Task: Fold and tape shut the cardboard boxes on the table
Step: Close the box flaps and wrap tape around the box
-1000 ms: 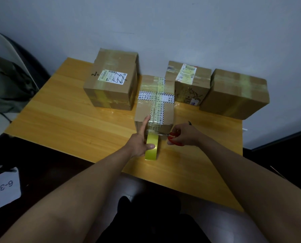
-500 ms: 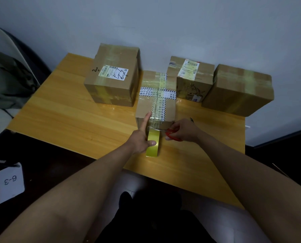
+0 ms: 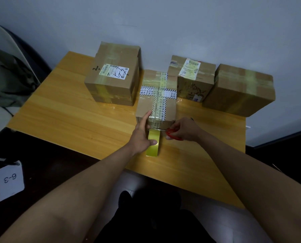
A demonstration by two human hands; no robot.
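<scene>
A cardboard box (image 3: pixel 147 104) with printed black-and-white tape stands mid-table, its flaps closed. My left hand (image 3: pixel 142 135) grips a yellow tape roll (image 3: pixel 153 145) just in front of the box, its forefinger stretched up against the box's near edge. A clear strip of tape runs from the roll to the box's front face. My right hand (image 3: pixel 184 128) holds red-handled scissors (image 3: pixel 172 134) at that strip, right of the roll.
Three more taped boxes stand at the back of the wooden table (image 3: pixel 67 120): one at the left (image 3: pixel 113 79), one right of centre (image 3: pixel 193 81), one at the far right (image 3: pixel 239 90). A white card marked 6-3 (image 3: pixel 9 181) lies at lower left.
The scissors in my right hand have stayed at the tape strip while the view shifted a little. My left hand keeps hold of the roll in the same spot.
</scene>
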